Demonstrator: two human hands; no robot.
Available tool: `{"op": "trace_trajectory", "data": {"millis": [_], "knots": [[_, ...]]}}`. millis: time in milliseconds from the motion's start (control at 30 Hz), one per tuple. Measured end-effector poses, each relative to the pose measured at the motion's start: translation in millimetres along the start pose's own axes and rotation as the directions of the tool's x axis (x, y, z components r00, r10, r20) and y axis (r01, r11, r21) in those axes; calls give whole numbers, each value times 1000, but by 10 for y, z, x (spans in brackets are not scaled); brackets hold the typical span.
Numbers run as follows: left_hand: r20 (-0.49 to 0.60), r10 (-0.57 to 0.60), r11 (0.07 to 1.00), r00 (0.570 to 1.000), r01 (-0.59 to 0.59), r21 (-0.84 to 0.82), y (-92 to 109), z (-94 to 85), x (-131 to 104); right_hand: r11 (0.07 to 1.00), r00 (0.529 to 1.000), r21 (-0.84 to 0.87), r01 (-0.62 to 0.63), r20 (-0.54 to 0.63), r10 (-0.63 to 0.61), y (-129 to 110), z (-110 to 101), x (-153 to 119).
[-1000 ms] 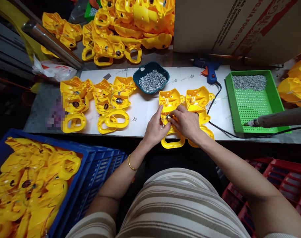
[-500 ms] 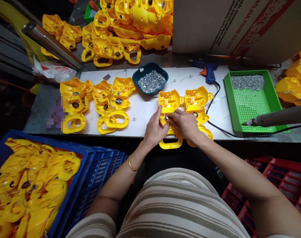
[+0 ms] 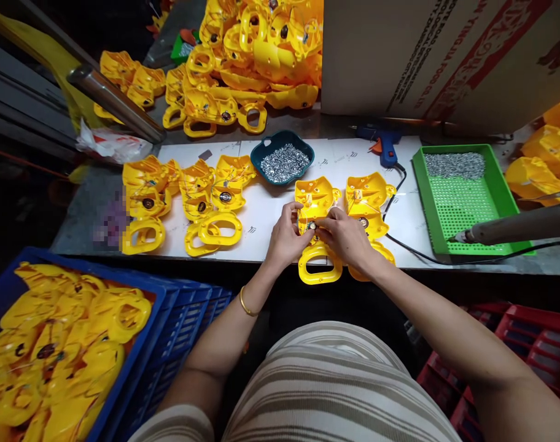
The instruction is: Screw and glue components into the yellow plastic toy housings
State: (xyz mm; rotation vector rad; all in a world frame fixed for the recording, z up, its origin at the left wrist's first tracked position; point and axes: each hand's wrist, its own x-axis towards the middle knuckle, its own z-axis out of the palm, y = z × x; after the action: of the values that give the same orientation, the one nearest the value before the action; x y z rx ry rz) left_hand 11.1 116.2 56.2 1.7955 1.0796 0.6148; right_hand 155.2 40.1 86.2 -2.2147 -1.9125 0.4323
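Observation:
Both hands are at a yellow plastic shell with a ring handle at the front edge of the white-covered bench. My left hand curls round the shell's left side, thumb near a small round metal part set in it. From the right, my right hand has its fingers bent together at that round part; anything tiny between them is hidden. A second yellow shell lies just right of the first, partly behind my right hand. More open yellow shells with wires lie to the left.
A dark bowl of small metal screws stands behind the hands. To the right are a blue glue gun with a black cord and a green tray under a metal tool. A carton, piled shells and a blue crate surround the workplace.
The view has shifted slightly, so the bench appears lower. My left fingers are more bent against the shell's left side. My right hand remains at the round part.

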Motion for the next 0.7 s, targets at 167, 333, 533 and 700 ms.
{"op": "trace_trajectory", "data": {"millis": [167, 333, 533, 700], "knots": [[41, 5, 999, 999, -8, 49, 6, -14, 28, 997, 998, -53, -54, 34, 56, -19, -29, 18], [75, -10, 994, 997, 1, 110, 82, -60, 65, 999, 999, -37, -35, 35, 36, -21, -7, 2], [125, -78, 990, 989, 61, 129, 98, -137, 108, 1000, 1000, -12, -8, 3, 8, -17, -18, 42], [99, -36, 989, 994, 21, 149, 91, -121, 107, 1000, 1000, -4, 2, -7, -2, -5, -20, 68]]}}
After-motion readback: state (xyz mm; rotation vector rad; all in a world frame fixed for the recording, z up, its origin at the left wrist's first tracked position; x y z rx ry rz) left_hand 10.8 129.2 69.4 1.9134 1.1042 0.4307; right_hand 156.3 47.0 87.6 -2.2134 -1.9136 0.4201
